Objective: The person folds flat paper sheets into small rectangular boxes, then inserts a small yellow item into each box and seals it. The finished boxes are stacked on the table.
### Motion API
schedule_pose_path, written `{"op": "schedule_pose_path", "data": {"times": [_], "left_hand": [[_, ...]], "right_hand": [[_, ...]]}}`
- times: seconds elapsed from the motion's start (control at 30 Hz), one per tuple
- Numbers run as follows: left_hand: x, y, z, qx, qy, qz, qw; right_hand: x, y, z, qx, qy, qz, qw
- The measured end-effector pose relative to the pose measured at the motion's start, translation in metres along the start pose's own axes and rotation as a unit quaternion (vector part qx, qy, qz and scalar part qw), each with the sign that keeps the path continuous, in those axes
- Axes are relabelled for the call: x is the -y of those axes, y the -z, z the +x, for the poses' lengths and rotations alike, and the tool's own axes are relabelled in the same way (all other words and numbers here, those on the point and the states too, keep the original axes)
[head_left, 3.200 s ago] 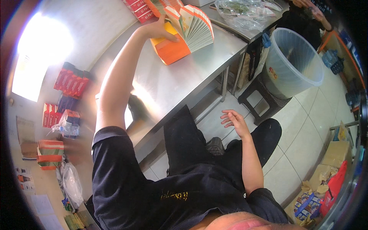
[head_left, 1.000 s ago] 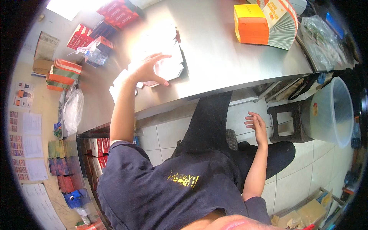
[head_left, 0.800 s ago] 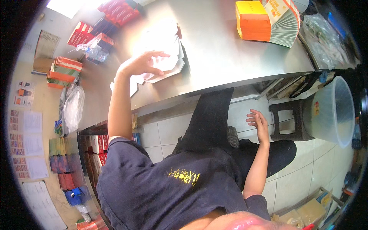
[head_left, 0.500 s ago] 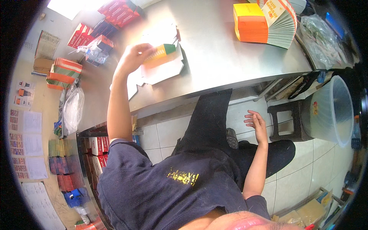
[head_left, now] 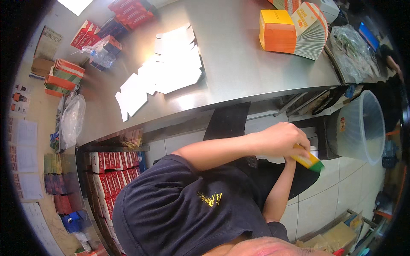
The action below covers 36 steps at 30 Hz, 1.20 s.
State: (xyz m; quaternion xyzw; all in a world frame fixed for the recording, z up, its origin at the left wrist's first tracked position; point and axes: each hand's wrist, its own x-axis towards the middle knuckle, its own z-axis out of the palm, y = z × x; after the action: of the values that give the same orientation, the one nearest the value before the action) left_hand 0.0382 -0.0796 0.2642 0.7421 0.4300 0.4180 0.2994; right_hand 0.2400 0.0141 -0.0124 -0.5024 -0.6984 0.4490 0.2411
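Observation:
My left arm reaches across my body, and my left hand (head_left: 285, 139) is closed around a yellow carton piece with a green end (head_left: 306, 159). The carton looks folded or flattened; its full shape is hidden by the fingers. My right forearm (head_left: 279, 187) comes up over my right thigh to meet it. My right hand lies behind the left one and the carton, so its fingers are hidden. A pale patch, perhaps the carton's white inside, shows beside the left fingers. On the steel table lie flat white carton blanks (head_left: 179, 70), overlapping near the front edge.
A fan of orange-and-green cartons with a yellow-orange box (head_left: 277, 32) stands on the table's far right. Red and blue boxes (head_left: 128, 13) are stacked at far left. Beside my right leg, a translucent tub (head_left: 356, 126) stands near a dark stool. Red-and-white boxes (head_left: 113, 162) fill the shelf below.
My left hand has left the white blanks and swung right and nearer, bringing the yellow-green carton to my right hand. The right hand, fingers spread before, is now mostly covered.

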Motion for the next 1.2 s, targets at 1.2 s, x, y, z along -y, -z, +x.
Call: {"op": "schedule_pose_path", "data": {"times": [1.2], "left_hand": [[0.269, -0.099, -0.021, -0.202, 0.297, -0.334, 0.871]], "right_hand": [[0.031, -0.032, 0.03, -0.17, 0.017, 0.105, 0.98]]}}
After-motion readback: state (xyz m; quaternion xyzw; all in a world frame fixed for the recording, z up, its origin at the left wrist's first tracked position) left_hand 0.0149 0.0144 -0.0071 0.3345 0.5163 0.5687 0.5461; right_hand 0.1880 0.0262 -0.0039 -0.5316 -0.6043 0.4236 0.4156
